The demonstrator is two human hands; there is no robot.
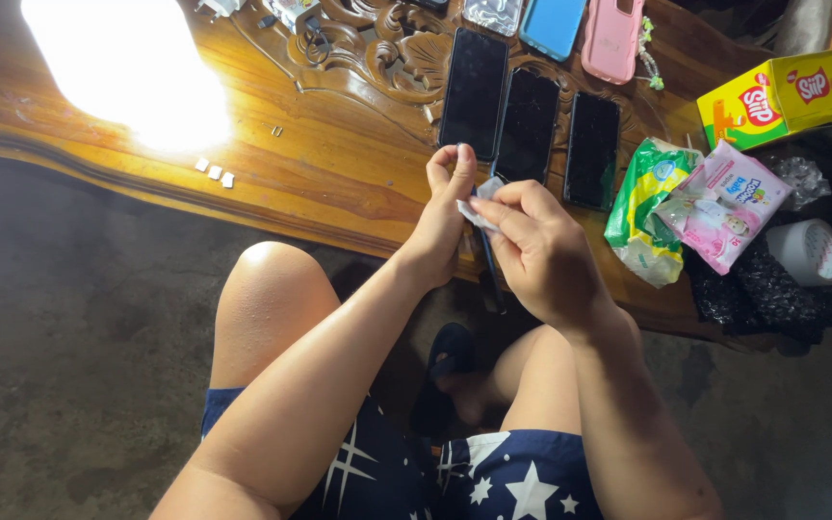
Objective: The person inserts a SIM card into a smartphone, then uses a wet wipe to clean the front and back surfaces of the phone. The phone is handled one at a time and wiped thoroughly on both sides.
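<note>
My left hand point(447, 207) grips a thin dark phone point(489, 270) held edge-on and upright over my lap, at the wooden table's point(339, 164) front edge. My right hand point(541, 250) presses a small white wipe point(481, 207) against the phone's upper part. Both hands touch the phone close together. Most of the phone's face is hidden by my fingers.
Three black phones point(474, 91) point(528, 125) point(592, 149) lie side by side on the carved table. Behind them lie a blue case point(551, 24) and a pink case point(612, 39). Green point(645, 207) and pink wipe packs point(724, 202), a yellow box point(787, 96) and a tape roll point(807, 252) sit at right. Small white bits point(214, 173) lie at left.
</note>
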